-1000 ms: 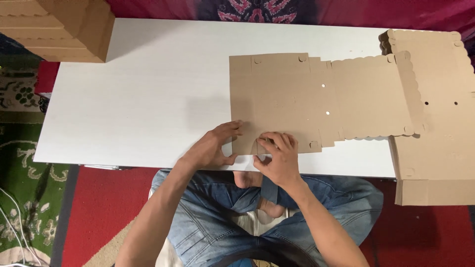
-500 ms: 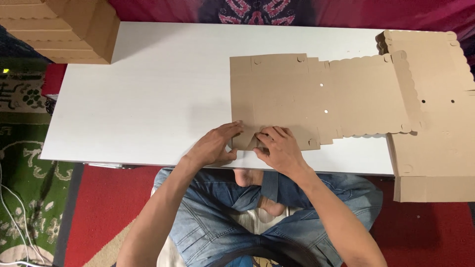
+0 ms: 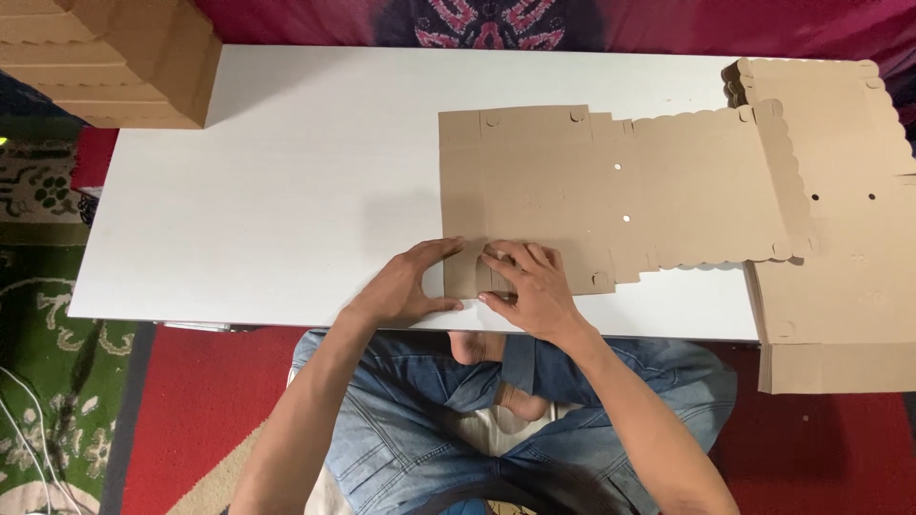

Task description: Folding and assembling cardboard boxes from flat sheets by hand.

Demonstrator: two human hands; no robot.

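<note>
A flat brown cardboard box blank (image 3: 592, 191) with scalloped edges and small holes lies on the white table (image 3: 286, 191). My left hand (image 3: 410, 281) rests at the blank's near left corner, fingers spread over the edge, thumb on the table. Beside it, my right hand (image 3: 525, 286) presses on the near flap of the blank, fingers curled over a fold. Both hands touch the same near edge strip, a few centimetres apart.
A stack of similar flat cardboard blanks (image 3: 840, 238) lies at the table's right end, overhanging the near edge. A pile of folded cardboard boxes (image 3: 114, 57) stands at the far left corner. Patterned carpet (image 3: 57, 381) and my crossed legs in jeans are below the table.
My right hand slid slightly left along the near flap, closer to my left hand, and pressed it flatter. The left hand stayed almost where it was.
</note>
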